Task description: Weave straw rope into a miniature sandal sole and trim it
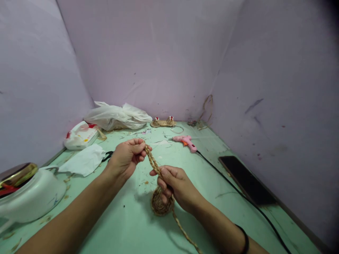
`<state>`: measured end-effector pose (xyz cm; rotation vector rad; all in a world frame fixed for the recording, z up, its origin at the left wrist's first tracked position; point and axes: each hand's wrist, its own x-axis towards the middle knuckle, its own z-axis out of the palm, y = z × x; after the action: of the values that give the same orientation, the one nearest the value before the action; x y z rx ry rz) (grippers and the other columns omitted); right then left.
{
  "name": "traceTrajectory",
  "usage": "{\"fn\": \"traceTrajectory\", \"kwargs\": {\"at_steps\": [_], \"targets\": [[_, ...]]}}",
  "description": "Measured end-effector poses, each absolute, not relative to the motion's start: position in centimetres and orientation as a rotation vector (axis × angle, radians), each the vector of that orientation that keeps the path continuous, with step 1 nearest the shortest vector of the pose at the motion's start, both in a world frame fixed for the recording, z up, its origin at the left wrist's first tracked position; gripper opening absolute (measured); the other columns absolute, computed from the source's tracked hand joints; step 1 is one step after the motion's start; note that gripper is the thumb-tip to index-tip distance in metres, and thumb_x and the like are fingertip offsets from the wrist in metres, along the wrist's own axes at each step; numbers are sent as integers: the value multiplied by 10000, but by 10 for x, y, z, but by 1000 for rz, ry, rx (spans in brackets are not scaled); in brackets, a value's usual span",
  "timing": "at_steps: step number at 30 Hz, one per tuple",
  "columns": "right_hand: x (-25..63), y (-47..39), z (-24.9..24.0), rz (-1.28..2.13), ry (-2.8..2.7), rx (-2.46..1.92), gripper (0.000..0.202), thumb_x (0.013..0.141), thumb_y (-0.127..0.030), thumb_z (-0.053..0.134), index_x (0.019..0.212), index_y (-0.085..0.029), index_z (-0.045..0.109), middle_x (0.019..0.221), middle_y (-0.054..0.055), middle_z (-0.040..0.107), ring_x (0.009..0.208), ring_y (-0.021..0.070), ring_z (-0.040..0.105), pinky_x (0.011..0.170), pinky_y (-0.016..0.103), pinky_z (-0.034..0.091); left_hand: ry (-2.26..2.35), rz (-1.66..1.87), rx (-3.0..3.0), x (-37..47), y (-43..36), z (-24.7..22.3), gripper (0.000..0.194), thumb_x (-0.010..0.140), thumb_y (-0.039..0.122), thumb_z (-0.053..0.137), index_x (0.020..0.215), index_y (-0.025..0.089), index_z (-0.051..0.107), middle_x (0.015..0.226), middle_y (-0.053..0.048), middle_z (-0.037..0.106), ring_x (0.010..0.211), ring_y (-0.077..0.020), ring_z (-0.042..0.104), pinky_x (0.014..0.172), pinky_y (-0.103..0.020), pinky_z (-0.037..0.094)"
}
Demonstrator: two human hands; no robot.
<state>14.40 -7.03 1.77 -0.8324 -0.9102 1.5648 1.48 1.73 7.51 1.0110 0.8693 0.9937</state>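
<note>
My left hand pinches the upper end of a braided straw cord between thumb and fingers. Lower and to the right, my right hand is closed around the same cord, which looks doubled between the two hands. Just below my right hand's fingers is a round coil of brown braid, partly hidden by them; whether the fingers touch it I cannot tell. A length of cord trails from there toward the table's near edge. A pink glue gun lies beyond my right hand, its tip pointing left.
Left are a white pot-like container with items in it, a white cloth-like piece, an opened pack and a plastic bag. A woven piece sits at the back. Right, a black cable passes a phone beside the wall.
</note>
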Motion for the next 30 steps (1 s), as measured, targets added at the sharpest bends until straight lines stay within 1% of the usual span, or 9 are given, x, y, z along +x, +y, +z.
{"fn": "traceTrajectory", "kwargs": {"at_steps": [2,5,8,11,13,15,21,27,30], "targets": [[148,-68,18,1724,-846,-761,382,714,-456,625,861,-103,627,566,-6,578,437,92,525,491,256,461,886,994,1049,11,22,76,96,600,40,567,637,105,508,549,-34,608,391,-37,460,367,-119,335],[154,-66,16,1891,-790,-695,409,700,-438,639,885,-73,627,723,88,666,583,150,630,614,307,491,896,1000,1114,4,27,77,130,573,61,606,648,106,511,560,-37,620,403,-49,473,367,-129,347],[154,-65,13,1903,-820,-718,403,683,-399,672,916,-73,627,743,82,671,588,147,637,611,299,494,901,1045,1128,-1,30,80,142,566,62,612,652,109,509,559,-29,621,405,-52,478,369,-132,362],[151,-67,10,1803,-939,-807,357,653,-315,715,924,-96,635,643,17,645,513,109,605,558,260,486,932,1110,1125,-3,31,86,134,570,26,589,640,109,510,531,-15,607,392,-59,481,356,-137,369],[148,-69,11,1709,-1016,-859,291,656,-305,708,859,-105,649,539,-28,594,445,82,560,523,240,475,934,1127,1114,-4,33,88,124,587,-3,560,622,105,512,503,-8,586,383,-62,480,347,-136,368],[146,-72,13,1640,-1093,-889,243,684,-331,675,777,-108,649,494,-34,570,416,72,531,490,227,458,936,1103,1072,-3,34,88,133,616,-32,521,606,100,513,486,-8,566,373,-54,470,345,-125,364],[143,-76,18,1535,-1208,-920,233,709,-361,639,687,-130,621,524,-14,591,437,77,544,468,211,438,999,1016,972,4,44,74,205,681,-75,443,581,93,502,458,-1,518,352,-32,449,354,-103,372],[148,-69,17,1703,-960,-964,346,628,-309,715,895,-114,611,654,11,655,460,89,598,456,195,450,1047,1005,1002,-1,57,66,193,692,-68,463,587,85,515,479,-19,553,354,-45,475,349,-114,399],[150,-69,19,1728,-869,-971,373,580,-267,749,882,-107,599,703,43,683,498,107,622,491,217,485,1032,989,1006,-5,61,66,195,686,-74,464,586,85,516,484,-25,562,360,-52,487,344,-116,402]]}}
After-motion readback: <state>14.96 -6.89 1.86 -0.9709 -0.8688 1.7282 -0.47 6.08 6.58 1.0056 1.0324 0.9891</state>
